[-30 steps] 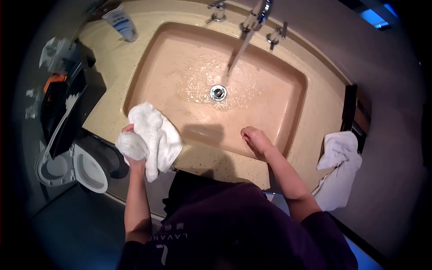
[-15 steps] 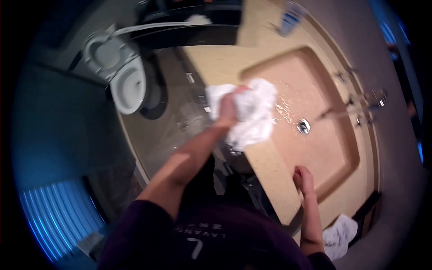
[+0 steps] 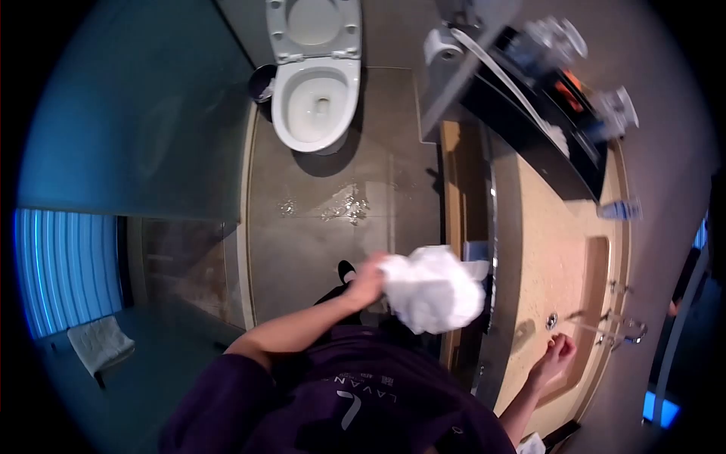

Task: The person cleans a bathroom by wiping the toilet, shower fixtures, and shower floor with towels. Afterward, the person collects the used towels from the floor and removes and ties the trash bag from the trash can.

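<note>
A bunched white cloth (image 3: 435,291), probably a towel, hangs over the floor beside the counter. My left hand (image 3: 367,281) is closed on its left edge, and the grip is slightly blurred. Over the peach-coloured sink (image 3: 578,378), near the metal drain (image 3: 551,321), is my right hand (image 3: 554,358). Its fingers are curled in, and I see nothing in them. The chrome faucet (image 3: 624,328) reaches out from the wall side of the basin, just beyond that hand.
A white toilet (image 3: 316,106) with raised lid stands ahead, a dark bin (image 3: 263,85) at its left. Wet patches shine on the floor (image 3: 344,206). On the counter (image 3: 533,204) are a black tray (image 3: 529,129) and a small tube (image 3: 622,210). A glass partition (image 3: 128,113) rises at left.
My view has swung right, so the sink now lies farther right. The white cloth has come off the sink's front edge, still in my left hand. My right hand is now nearer the drain.
</note>
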### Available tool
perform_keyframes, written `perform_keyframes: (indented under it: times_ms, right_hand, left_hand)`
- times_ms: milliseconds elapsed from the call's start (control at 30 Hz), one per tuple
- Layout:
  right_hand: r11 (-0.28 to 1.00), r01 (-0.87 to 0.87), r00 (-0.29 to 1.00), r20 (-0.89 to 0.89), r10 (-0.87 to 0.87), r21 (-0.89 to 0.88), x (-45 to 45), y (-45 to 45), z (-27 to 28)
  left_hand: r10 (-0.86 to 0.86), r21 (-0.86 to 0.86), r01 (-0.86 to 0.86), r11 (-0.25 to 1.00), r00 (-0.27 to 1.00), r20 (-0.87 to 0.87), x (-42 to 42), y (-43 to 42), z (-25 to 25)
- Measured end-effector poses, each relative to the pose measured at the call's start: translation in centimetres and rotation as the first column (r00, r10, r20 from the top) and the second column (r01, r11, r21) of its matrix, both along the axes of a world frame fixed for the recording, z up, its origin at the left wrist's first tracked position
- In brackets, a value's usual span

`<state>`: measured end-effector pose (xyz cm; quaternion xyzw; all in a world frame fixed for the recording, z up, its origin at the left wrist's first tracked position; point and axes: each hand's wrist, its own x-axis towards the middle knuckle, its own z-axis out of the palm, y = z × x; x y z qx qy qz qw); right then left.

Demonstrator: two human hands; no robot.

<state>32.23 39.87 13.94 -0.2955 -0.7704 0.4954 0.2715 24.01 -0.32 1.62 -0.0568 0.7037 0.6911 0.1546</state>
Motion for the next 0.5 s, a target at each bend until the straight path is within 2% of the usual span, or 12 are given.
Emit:
perform_keyframes:
  times_ms: [33,67,100,133,200,233,300,333,400,433,500]
  right_hand:
    - [0.982,-0.133,0.986,0.119,0.117,0.134,-2.9,-4.5,1.1]
    - [0.955,-0.289,0.942,0.193,0.274,0.058,-5.4,-7.7,0.9]
    - [0.920,-0.366,0.909,0.160,0.385,-0.139,-7.8,-11.0,-0.4]
    - [0.868,-0.452,0.842,0.223,0.491,-0.206,-10.3,-14.2,-1.9]
    - [0.807,-0.526,0.754,0.291,0.588,-0.269,-14.6,-19.9,-5.7]
    - [0.710,-0.600,0.686,0.219,0.694,-0.370,-16.9,-23.2,-7.0]
    - [0.599,-0.649,0.576,0.212,0.790,-0.470,-21.6,-30.1,-9.6]
    - [0.504,-0.689,0.478,0.196,0.856,-0.521,-24.0,-33.6,-10.0]
    - [0.410,-0.743,0.341,0.228,0.912,-0.529,-28.9,-40.1,-11.3]
    - [0.378,-0.795,0.278,0.269,0.922,-0.474,-31.5,-43.5,-11.9]
    - [0.271,-0.843,0.167,0.252,0.953,-0.465,-36.8,-50.7,-12.9]
  left_hand:
    - [0.211,-0.171,-0.212,0.962,0.977,-0.020,0.5,-4.0,-0.9]
    - [0.194,-0.487,-0.298,0.821,0.948,-0.252,1.1,-8.1,-1.3]
    - [0.144,-0.615,-0.311,0.725,0.941,-0.306,1.3,-11.8,-0.9]
    - [0.216,-0.694,-0.298,0.656,0.955,-0.205,0.9,-14.1,1.6]
    - [0.386,-0.705,-0.345,0.620,0.916,-0.109,0.8,-17.6,2.7]
    - [0.454,-0.723,-0.332,0.606,0.891,-0.028,0.5,-19.1,3.7]
    - [0.542,-0.734,-0.430,0.526,0.835,-0.101,0.5,-22.2,2.7]
    - [0.593,-0.713,-0.442,0.545,0.804,-0.045,0.1,-23.4,3.5]
    - [0.619,-0.638,-0.556,0.533,0.770,-0.153,-0.8,-26.0,4.1]
    - [0.631,-0.596,-0.606,0.527,0.749,-0.203,-1.3,-27.3,4.3]
    - [0.644,-0.583,-0.677,0.450,0.698,-0.314,-2.3,-30.0,5.3]
